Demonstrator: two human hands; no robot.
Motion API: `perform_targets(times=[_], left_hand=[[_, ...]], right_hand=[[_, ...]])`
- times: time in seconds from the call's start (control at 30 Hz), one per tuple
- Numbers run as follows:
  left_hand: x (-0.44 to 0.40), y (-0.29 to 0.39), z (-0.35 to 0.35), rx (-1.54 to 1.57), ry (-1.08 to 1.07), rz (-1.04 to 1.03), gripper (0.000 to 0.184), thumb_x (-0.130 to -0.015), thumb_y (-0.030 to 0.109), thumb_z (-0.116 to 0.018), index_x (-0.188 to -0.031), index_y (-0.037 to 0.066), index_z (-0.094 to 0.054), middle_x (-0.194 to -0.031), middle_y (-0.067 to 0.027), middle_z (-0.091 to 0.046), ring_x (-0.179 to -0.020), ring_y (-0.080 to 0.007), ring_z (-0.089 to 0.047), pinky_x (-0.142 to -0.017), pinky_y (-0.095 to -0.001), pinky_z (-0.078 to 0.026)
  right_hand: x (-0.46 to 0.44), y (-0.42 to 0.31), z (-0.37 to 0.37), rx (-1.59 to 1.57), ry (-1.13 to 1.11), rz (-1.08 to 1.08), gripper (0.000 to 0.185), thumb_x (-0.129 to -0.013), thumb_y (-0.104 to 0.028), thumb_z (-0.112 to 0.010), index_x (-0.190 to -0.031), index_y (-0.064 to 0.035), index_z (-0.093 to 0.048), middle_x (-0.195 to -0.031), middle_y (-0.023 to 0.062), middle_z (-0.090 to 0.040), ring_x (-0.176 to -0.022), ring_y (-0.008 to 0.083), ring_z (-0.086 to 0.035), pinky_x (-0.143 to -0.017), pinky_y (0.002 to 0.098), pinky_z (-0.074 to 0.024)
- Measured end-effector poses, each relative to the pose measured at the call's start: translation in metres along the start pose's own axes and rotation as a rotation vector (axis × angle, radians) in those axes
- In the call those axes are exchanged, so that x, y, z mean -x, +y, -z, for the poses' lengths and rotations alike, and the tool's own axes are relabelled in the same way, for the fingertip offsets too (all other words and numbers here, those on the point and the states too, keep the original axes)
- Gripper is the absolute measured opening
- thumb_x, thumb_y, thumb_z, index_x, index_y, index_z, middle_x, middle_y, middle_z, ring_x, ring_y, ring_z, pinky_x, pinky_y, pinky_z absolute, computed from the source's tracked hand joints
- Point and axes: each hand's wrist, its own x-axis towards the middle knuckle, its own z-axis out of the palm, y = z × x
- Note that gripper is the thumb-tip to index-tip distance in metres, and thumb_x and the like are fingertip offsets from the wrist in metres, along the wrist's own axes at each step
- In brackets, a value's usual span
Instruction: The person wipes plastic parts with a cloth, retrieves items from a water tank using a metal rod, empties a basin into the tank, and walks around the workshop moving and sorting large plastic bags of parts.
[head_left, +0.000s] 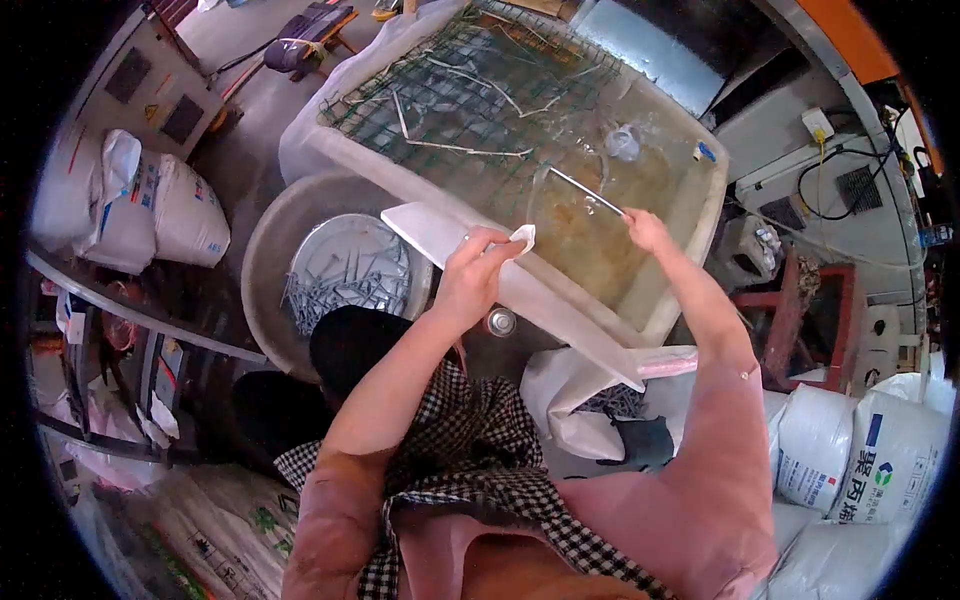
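My right hand (648,231) is closed around one end of a thin metal rod (585,190), held over the large water tank (680,275). The rod's far end reaches the murky water, where a faint curved outline shows; whether the two join I cannot tell. With bent fingers, my left hand (470,280) pinches a small white piece (524,238), cloth or paper, above the long white board (545,300) at the tank's near edge. To its left, a round grey tub (262,262) holds a metal basin (345,228) with many slim grey pieces (350,285).
Green mesh (450,110) with pale strips covers the tank's far part. A clear round object (622,143) floats near a blue item (706,152). White sacks (185,210) stand at left, more sacks (895,450) at right. A small can (499,321) stands below the board.
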Motion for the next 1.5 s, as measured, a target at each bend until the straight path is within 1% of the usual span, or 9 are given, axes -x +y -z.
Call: perform_targets(times=[0.37, 0.53, 0.63, 0.93, 1.1, 1.2, 1.27, 1.33, 1.5], left_hand=[[-0.001, 0.007, -0.001, -0.008, 0.016, 0.018, 0.033, -0.064, -0.012, -0.051, -0.090, 0.006, -0.062, -0.083, -0.0122, -0.055, -0.076, -0.0270, -0.055, -0.065, -0.0323, -0.045], [-0.001, 0.008, -0.005, 0.014, 0.026, 0.000, 0.035, -0.063, -0.014, -0.050, -0.091, 0.005, -0.062, -0.084, -0.0128, -0.054, -0.077, -0.0274, -0.055, -0.065, -0.0320, -0.045], [-0.005, 0.009, -0.006, 0.009, 0.034, -0.019, 0.033, -0.066, -0.014, -0.049, -0.091, 0.004, -0.061, -0.082, -0.0119, -0.054, -0.073, -0.0257, -0.055, -0.061, -0.0287, -0.044], [0.003, 0.004, 0.001, -0.033, 0.013, 0.005, 0.035, -0.066, -0.015, -0.047, -0.091, 0.004, -0.061, -0.083, -0.0123, -0.054, -0.071, -0.0253, -0.055, -0.060, -0.0269, -0.043], [0.001, 0.005, -0.002, -0.008, 0.041, 0.010, 0.035, -0.066, -0.015, -0.047, -0.091, 0.004, -0.062, -0.084, -0.0123, -0.055, -0.072, -0.0250, -0.055, -0.060, -0.0268, -0.043], [-0.002, 0.007, -0.003, -0.033, 0.047, 0.001, 0.034, -0.066, -0.014, -0.048, -0.091, 0.004, -0.062, -0.084, -0.0122, -0.055, -0.072, -0.0251, -0.055, -0.061, -0.0268, -0.044], [-0.004, 0.006, -0.004, -0.029, 0.056, -0.016, 0.033, -0.066, -0.014, -0.048, -0.090, 0.004, -0.062, -0.084, -0.0122, -0.055, -0.072, -0.0253, -0.055, -0.061, -0.0269, -0.044], [-0.004, 0.007, -0.003, -0.031, 0.062, -0.030, 0.033, -0.066, -0.014, -0.048, -0.090, 0.004, -0.062, -0.084, -0.0122, -0.055, -0.073, -0.0254, -0.055, -0.062, -0.0270, -0.044], [0.000, 0.006, -0.002, -0.003, 0.029, 0.003, 0.034, -0.066, -0.014, -0.048, -0.091, 0.004, -0.061, -0.083, -0.0119, -0.054, -0.074, -0.0258, -0.055, -0.062, -0.0282, -0.044]], right_hand=[[0.128, 0.061, 0.132, 0.306, 0.117, -0.098, 0.027, -0.083, -0.032, -0.045, -0.107, -0.0241, -0.056, -0.091, 0.0146, -0.059, -0.084, 0.0331, -0.056, -0.073, 0.0418, -0.0449], [0.192, 0.090, 0.174, 0.304, 0.139, -0.399, 0.029, -0.084, -0.033, -0.043, -0.109, -0.0228, -0.055, -0.100, 0.0135, -0.058, -0.092, 0.0308, -0.054, -0.079, 0.0408, -0.0422], [0.196, 0.100, 0.174, 0.306, 0.106, -0.531, 0.030, -0.084, -0.032, -0.044, -0.110, -0.0209, -0.054, -0.103, 0.0133, -0.057, -0.095, 0.0311, -0.053, -0.082, 0.0403, -0.0415], [0.206, 0.150, 0.173, 0.110, 0.148, -0.467, 0.029, -0.081, -0.030, -0.048, -0.102, -0.0139, -0.060, -0.099, 0.0143, -0.059, -0.094, 0.0315, -0.054, -0.082, 0.0354, -0.0422], [0.245, 0.159, 0.197, -0.109, -0.023, -0.474, 0.025, -0.078, -0.020, -0.053, -0.096, -0.0037, -0.061, -0.087, 0.0149, -0.062, -0.083, 0.0215, -0.059, -0.076, 0.0308, -0.0428], [0.241, 0.164, 0.186, 0.002, -0.115, -0.442, 0.027, -0.078, -0.019, -0.053, -0.097, -0.0026, -0.060, -0.085, 0.0128, -0.063, -0.079, 0.0186, -0.058, -0.074, 0.0297, -0.0430], [0.237, 0.149, 0.168, -0.061, 0.010, -0.538, 0.024, -0.078, -0.021, -0.052, -0.097, -0.0093, -0.061, -0.090, 0.0164, -0.061, -0.086, 0.0272, -0.058, -0.076, 0.0332, -0.0433], [0.227, 0.150, 0.145, -0.014, 0.046, -0.425, 0.026, -0.078, -0.023, -0.052, -0.098, -0.0085, -0.061, -0.095, 0.0167, -0.060, -0.090, 0.0303, -0.057, -0.079, 0.0344, -0.0425], [0.184, 0.135, 0.106, -0.010, -0.015, -0.392, 0.030, -0.080, -0.027, -0.049, -0.102, -0.0095, -0.059, -0.100, 0.0162, -0.057, -0.095, 0.0307, -0.054, -0.083, 0.0350, -0.0414]])
